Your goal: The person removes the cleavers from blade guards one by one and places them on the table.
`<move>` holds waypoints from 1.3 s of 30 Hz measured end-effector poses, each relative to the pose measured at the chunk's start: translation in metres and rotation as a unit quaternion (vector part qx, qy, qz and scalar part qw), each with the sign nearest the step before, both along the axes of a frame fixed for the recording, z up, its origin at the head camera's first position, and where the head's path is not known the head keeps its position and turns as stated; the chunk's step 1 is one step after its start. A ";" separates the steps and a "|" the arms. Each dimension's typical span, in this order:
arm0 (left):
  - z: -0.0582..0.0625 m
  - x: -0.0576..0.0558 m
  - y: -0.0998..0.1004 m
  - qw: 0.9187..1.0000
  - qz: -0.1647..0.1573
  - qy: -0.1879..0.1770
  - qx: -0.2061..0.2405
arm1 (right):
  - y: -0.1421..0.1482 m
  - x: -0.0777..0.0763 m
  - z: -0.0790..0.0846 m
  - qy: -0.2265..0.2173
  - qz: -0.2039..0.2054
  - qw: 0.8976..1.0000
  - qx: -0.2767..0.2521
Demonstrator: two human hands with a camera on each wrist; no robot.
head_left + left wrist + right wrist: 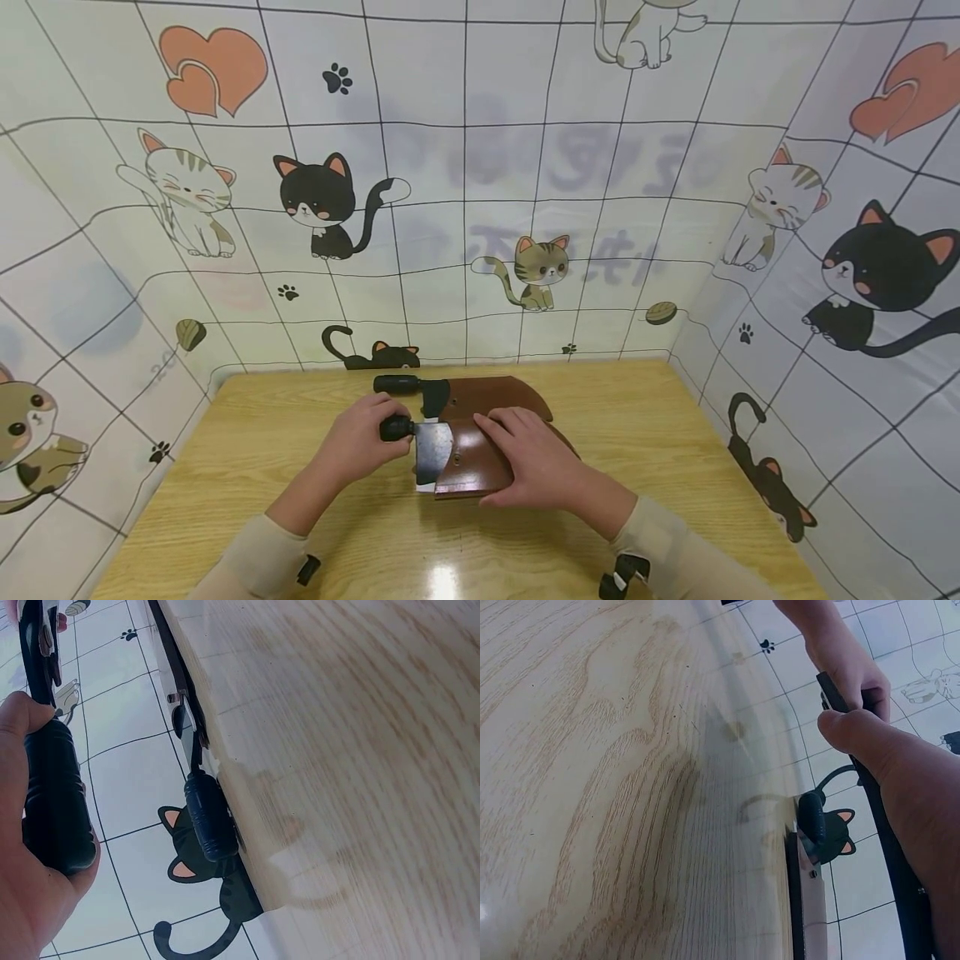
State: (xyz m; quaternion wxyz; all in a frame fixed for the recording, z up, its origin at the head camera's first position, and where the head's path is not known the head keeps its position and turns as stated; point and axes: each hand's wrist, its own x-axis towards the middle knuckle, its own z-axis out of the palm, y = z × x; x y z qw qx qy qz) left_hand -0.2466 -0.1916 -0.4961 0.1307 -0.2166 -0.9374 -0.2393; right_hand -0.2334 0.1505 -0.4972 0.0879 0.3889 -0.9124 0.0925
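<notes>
My left hand point(367, 433) grips the black handle point(58, 799) of a cleaver. Its broad grey blade point(431, 450) shows beside the handle, the rest hidden inside a brown leather sheath point(472, 462). The sheath is held by my right hand point(536, 458), fingers over its upper face; edge-on in the right wrist view, it stands raised off the table between thumb and fingers. Just beyond lies a second cleaver with a black handle point(396, 383), dark blade point(435, 397) and its own brown sheath point(495, 392). The held sheath partly covers that one.
A light wood-grain table point(360, 533) carries everything. Behind it and on both sides hangs a white gridded cloth point(465, 167) printed with cats and hearts. The second cleaver lies close to the table's back edge.
</notes>
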 end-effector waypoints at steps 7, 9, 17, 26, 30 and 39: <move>-0.001 -0.002 -0.001 1.000 -0.004 0.006 -0.005 | 0.000 0.002 0.002 -0.012 -0.009 1.000 0.014; -0.002 -0.002 -0.001 1.000 -0.004 0.005 -0.005 | 0.000 0.002 0.002 -0.014 -0.010 1.000 0.016; 0.000 -0.002 0.000 1.000 -0.019 0.015 -0.001 | 0.002 0.002 0.002 -0.025 -0.010 1.000 0.010; 0.001 -0.002 0.000 0.999 -0.024 0.040 -0.006 | 0.004 0.003 0.005 -0.025 -0.008 1.000 0.017; 0.001 -0.002 0.000 0.998 -0.024 0.053 -0.008 | 0.004 0.003 0.006 -0.030 -0.012 0.999 0.019; -0.001 -0.004 -0.012 0.998 -0.009 0.063 0.002 | 0.018 -0.001 0.004 -0.011 -0.007 1.000 -0.007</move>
